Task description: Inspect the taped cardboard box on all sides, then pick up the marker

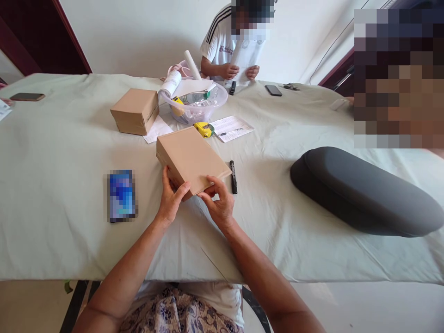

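Observation:
A flat brown cardboard box (190,157) is tilted up off the pale green tablecloth (62,152) in front of me. My left hand (170,199) grips its near left corner, thumb on top. My right hand (219,200) pinches the near right edge with curled fingers. A black marker (233,176) lies just right of the box. A phone (121,195) lies face up to the left of my left hand.
A second, taller cardboard box (136,111) stands farther back left. A clear bowl (203,105) holds rolls and bottles, with a yellow tape measure (204,129) and papers (231,127) beside it. A dark grey cushion (364,192) lies right. A person across the table holds a sheet.

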`<state>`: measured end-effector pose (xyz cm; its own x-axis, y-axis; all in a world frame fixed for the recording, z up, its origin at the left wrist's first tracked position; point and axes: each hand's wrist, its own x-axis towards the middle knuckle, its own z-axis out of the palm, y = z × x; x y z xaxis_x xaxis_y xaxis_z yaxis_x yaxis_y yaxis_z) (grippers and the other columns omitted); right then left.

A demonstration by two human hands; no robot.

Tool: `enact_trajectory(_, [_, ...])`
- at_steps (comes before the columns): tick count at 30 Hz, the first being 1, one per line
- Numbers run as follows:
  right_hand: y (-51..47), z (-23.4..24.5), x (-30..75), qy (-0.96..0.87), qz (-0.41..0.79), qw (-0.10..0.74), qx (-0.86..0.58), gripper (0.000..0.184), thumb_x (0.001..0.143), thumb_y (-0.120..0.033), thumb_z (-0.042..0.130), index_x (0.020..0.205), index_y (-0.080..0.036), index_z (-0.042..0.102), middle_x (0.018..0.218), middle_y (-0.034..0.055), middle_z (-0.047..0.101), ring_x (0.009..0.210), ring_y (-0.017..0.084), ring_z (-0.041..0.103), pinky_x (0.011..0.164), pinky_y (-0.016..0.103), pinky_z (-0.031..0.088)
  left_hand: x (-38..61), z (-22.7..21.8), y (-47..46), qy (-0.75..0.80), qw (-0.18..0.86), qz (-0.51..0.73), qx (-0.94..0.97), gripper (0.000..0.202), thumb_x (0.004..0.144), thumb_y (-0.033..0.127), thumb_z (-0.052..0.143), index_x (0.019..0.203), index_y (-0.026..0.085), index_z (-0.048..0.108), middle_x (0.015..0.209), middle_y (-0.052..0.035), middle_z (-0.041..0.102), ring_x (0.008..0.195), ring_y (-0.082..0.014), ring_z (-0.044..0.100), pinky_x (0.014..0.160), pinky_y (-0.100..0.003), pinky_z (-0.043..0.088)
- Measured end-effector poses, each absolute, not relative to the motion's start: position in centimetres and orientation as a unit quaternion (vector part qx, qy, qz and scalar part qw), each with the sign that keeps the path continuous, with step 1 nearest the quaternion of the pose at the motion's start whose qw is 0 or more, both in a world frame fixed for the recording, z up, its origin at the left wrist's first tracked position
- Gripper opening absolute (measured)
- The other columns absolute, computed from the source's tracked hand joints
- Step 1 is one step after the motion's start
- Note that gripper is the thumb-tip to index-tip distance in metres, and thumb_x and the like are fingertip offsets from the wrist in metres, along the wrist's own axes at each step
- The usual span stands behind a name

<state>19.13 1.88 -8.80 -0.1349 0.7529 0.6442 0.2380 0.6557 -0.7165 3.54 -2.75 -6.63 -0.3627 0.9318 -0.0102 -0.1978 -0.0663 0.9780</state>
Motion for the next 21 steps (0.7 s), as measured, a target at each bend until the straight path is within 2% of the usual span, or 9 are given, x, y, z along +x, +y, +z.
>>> enact_trajectory(5, [3.0, -8.9, 19.8, -0.667, 0.26, 0.561, -0.417, 0.057, 0.084, -0.057, 0.078, 0.128, -0.026, 0.06, 0.062, -0.0083, 0.062, 0.052, 0.013, 0.056, 0.057, 0.029, 0.053, 3.0, -5.8, -2.6, 0.506, 0.475, 0.643, 0.324, 0.102, 0.079, 0.055, 0.081, 0.163, 0.037, 0.026, 0.158, -0.0079, 0.051, 0.145, -0.0336, 0.049, 0.114, -0.046, 0.048])
enact_trajectory(9, [4.3, -9.0, 20.7, -0.607, 0.257, 0.585, -0.472, 0.063, 0.083, -0.058, 0.076, 0.131, -0.023, 0.058, 0.061, -0.0103, 0.057, 0.052, 0.012, 0.053, 0.059, 0.028, 0.048, 2.4, -4.9, -2.6, 0.505, 0.487, 0.643, 0.308, 0.114, 0.073, 0.059, 0.083, 0.165, 0.033, 0.021, 0.157, -0.0095, 0.052, 0.146, -0.0354, 0.047, 0.112, -0.046, 0.048])
enact_trajectory(12, [5.3, -8.7, 21.6, -0.566, 0.251, 0.602, -0.504, 0.052, 0.085, -0.061, 0.07, 0.119, -0.022, 0.065, 0.061, -0.0094, 0.056, 0.054, 0.011, 0.051, 0.06, 0.026, 0.046, 2.1, -4.3, -2.7, 0.503, 0.501, 0.637, 0.302, 0.118, 0.07, 0.062, 0.083, 0.165, 0.031, 0.021, 0.151, -0.0108, 0.056, 0.144, -0.0364, 0.048, 0.105, -0.045, 0.052])
enact_trajectory(14, [5.6, -8.3, 22.0, -0.556, 0.248, 0.606, -0.513, 0.045, 0.087, -0.063, 0.065, 0.103, -0.022, 0.07, 0.065, -0.0058, 0.06, 0.059, 0.012, 0.054, 0.062, 0.027, 0.046, 1.9, -4.1, -2.8, 0.501, 0.514, 0.63, 0.296, 0.119, 0.069, 0.063, 0.083, 0.165, 0.032, 0.021, 0.15, -0.0102, 0.057, 0.143, -0.037, 0.049, 0.099, -0.044, 0.055])
enact_trajectory(17, [5.7, -7.8, 22.3, -0.577, 0.228, 0.607, -0.497, 0.045, 0.089, -0.065, 0.061, 0.083, -0.021, 0.071, 0.075, -0.0002, 0.067, 0.071, 0.016, 0.06, 0.07, 0.03, 0.049, 1.8, -4.0, -2.8, 0.487, 0.538, 0.624, 0.291, 0.116, 0.069, 0.062, 0.082, 0.164, 0.036, 0.021, 0.151, -0.0079, 0.058, 0.141, -0.0376, 0.05, 0.093, -0.044, 0.057])
enact_trajectory(21, [5.6, -7.8, 22.1, -0.606, 0.244, 0.604, -0.457, 0.046, 0.092, -0.065, 0.057, 0.084, -0.022, 0.071, 0.083, 0.0018, 0.071, 0.082, 0.019, 0.064, 0.079, 0.033, 0.051, 1.6, -3.9, -2.9, 0.465, 0.558, 0.626, 0.285, 0.106, 0.071, 0.062, 0.08, 0.161, 0.036, 0.03, 0.149, -0.0073, 0.059, 0.138, -0.0381, 0.052, 0.09, -0.045, 0.058])
